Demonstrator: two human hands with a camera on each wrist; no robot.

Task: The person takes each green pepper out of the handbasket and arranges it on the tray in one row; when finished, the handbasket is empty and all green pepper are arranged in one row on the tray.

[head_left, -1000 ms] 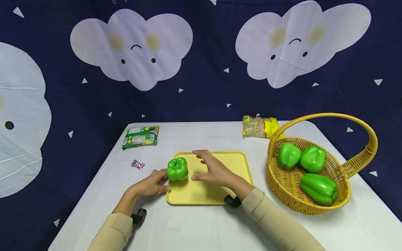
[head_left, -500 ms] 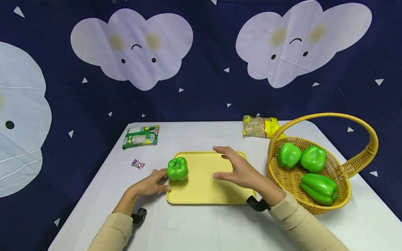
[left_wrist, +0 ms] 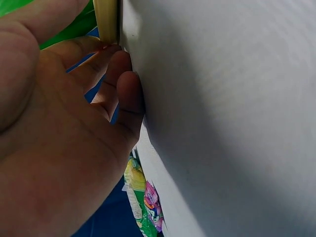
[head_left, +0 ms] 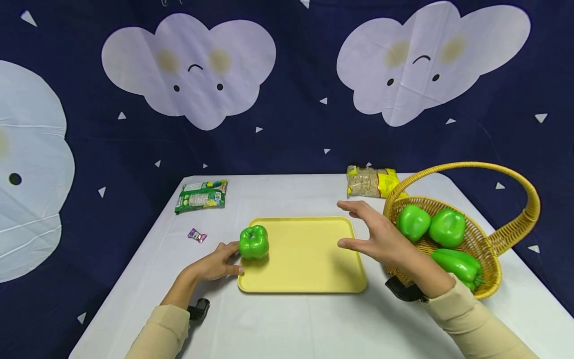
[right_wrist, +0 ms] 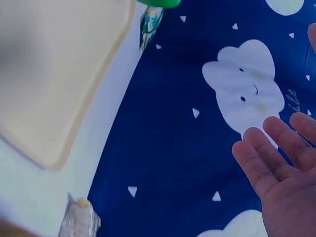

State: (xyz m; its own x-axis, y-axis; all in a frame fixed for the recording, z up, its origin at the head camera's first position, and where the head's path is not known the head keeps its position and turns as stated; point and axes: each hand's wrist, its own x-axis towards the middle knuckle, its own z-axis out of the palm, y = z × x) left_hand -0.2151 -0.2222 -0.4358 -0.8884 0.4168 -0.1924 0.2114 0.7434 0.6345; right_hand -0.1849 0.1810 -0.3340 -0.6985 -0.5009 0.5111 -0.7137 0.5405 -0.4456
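My left hand (head_left: 218, 263) rests on the white table at the left edge of a yellow tray (head_left: 309, 254). Its fingers reach toward a green bell pepper (head_left: 253, 243) standing on the tray's left end, and the thumb tip lies right at the tray edge. Close up in the left wrist view, fingertips (left_wrist: 129, 91) are loosely bent beside the tray's side (left_wrist: 106, 22). My right hand (head_left: 381, 234), spread and holding nothing, hovers between the tray and a wicker basket (head_left: 486, 249), overlapping the basket's left side. Inside the basket lie green bell peppers (head_left: 413, 223), partly hidden by the arm.
A green snack packet (head_left: 201, 196) lies at the back left, with a small purple candy (head_left: 197, 235) nearer. At the back right is a yellow and clear bag (head_left: 371, 182). The basket's tall handle (head_left: 533, 204) arches above it. A dark blue cloud-patterned cloth (head_left: 296, 144) hangs behind.
My right hand has moved right, from beside the pepper across the tray to the basket's left side, fingers still spread. The left hand, tray and pepper on it have stayed put.
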